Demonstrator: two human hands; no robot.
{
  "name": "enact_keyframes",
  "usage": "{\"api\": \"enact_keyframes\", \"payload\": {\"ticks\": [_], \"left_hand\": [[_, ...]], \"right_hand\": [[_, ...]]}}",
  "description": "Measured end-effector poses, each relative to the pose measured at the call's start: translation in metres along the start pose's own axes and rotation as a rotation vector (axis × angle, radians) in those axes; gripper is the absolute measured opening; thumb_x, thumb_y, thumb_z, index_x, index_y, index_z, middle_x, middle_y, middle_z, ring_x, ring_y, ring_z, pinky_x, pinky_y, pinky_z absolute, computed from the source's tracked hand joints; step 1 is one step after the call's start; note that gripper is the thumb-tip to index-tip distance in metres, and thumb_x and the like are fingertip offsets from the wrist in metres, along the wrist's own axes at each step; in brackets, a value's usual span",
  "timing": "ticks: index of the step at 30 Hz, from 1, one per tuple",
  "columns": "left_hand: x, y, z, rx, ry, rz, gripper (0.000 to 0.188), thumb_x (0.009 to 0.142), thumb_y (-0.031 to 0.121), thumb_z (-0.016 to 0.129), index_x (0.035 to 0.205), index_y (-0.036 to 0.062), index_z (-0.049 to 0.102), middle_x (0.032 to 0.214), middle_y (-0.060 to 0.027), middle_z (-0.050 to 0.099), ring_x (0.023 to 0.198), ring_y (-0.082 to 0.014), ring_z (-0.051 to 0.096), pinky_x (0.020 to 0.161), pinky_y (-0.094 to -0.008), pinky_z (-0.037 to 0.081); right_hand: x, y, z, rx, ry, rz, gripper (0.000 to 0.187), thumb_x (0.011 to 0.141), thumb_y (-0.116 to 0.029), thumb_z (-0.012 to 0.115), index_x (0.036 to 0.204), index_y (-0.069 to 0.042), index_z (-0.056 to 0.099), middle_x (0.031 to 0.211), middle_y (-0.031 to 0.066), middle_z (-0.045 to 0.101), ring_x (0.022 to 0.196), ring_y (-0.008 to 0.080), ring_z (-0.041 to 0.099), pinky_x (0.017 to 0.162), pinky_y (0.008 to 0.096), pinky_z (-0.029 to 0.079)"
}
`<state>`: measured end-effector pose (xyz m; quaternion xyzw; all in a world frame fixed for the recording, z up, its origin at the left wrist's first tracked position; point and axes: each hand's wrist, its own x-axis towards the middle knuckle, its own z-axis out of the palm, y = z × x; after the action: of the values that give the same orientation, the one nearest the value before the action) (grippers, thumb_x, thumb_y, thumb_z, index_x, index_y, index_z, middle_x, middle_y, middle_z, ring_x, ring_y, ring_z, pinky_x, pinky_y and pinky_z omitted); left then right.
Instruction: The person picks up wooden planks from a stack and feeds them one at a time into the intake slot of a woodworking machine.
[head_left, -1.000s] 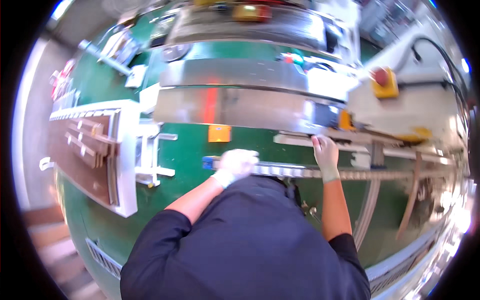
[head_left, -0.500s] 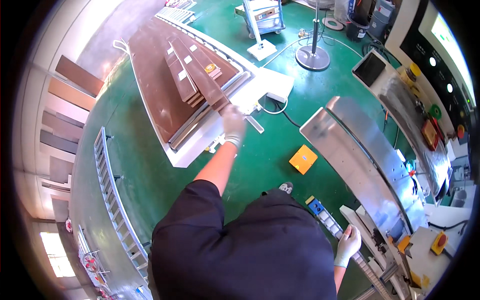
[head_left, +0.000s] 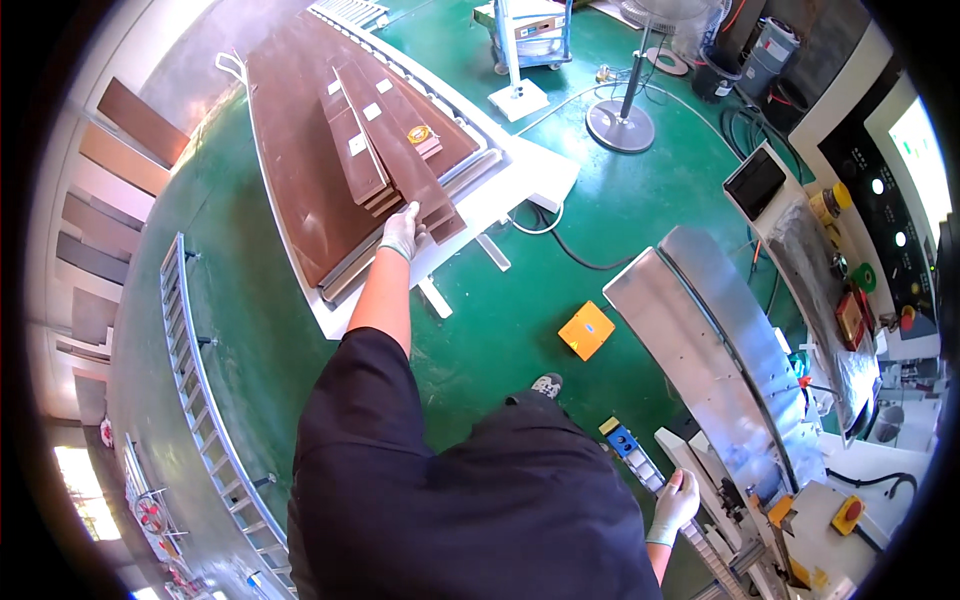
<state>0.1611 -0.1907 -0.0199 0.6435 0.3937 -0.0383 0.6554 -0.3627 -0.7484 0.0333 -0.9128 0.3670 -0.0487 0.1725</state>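
My left hand [head_left: 402, 232], in a pale glove, grips the left edge of a long brown board [head_left: 408, 158] near its close end. That board lies slantwise on top of shorter brown boards [head_left: 357, 165] with white labels, and its end reaches past the stack. Beneath them spreads a large brown panel [head_left: 300, 150] on a white-framed roller table [head_left: 525, 180]. My right hand [head_left: 676, 505], also gloved, is low at the right with its fingers curled together, beside a narrow roller rail [head_left: 645, 470]. Whether it holds anything is hidden.
A yellow box [head_left: 586, 331] sits on the green floor ahead of my shoe [head_left: 547, 385]. Curved metal plates [head_left: 690, 330] and a machine panel with a red button [head_left: 852, 512] stand at right. A ladder-like roller frame [head_left: 205, 400] runs along the left; a pedestal fan [head_left: 622, 125] stands beyond.
My left hand has moved left from the board's close end to its left edge. The view has shifted slightly. My right hand stays low by the rail, fingers curled.
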Motion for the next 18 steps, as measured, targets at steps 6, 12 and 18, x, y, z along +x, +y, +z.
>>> {"api": "enact_keyframes", "payload": {"ticks": [6,12,18], "left_hand": [[-0.021,-0.004,-0.042,-0.156,-0.407,-0.147,0.031,0.105,0.038,0.062,0.112,0.0087,0.066,0.095,-0.0065,0.070,0.085,-0.0179,0.071,0.060,-0.0273,0.055],[-0.070,-0.039,-0.038,-0.024,-0.665,-0.088,0.030,0.101,0.035,0.069,0.113,0.0078,0.064,0.103,-0.0067,0.072,0.082,-0.0144,0.069,0.068,-0.0263,0.055],[-0.190,-0.080,0.010,0.093,-0.973,-0.200,0.053,0.093,0.035,0.076,0.134,0.0060,0.061,0.114,-0.0081,0.071,0.092,-0.0206,0.072,0.080,-0.0326,0.058]], "right_hand": [[0.015,-0.048,0.004,0.089,-0.145,0.004,0.021,0.097,-0.025,0.066,0.099,-0.006,0.075,0.095,0.0135,0.074,0.086,0.0314,0.071,0.079,0.0391,0.055],[0.036,-0.112,0.014,0.443,-0.423,-0.117,0.023,0.099,-0.021,0.065,0.106,-0.001,0.073,0.100,0.0145,0.074,0.091,0.0251,0.071,0.086,0.0363,0.054],[0.066,-0.185,0.026,0.980,-0.790,-0.123,0.040,0.105,-0.032,0.063,0.130,0.000,0.064,0.113,0.0105,0.071,0.101,0.0184,0.068,0.091,0.0327,0.055]]}}
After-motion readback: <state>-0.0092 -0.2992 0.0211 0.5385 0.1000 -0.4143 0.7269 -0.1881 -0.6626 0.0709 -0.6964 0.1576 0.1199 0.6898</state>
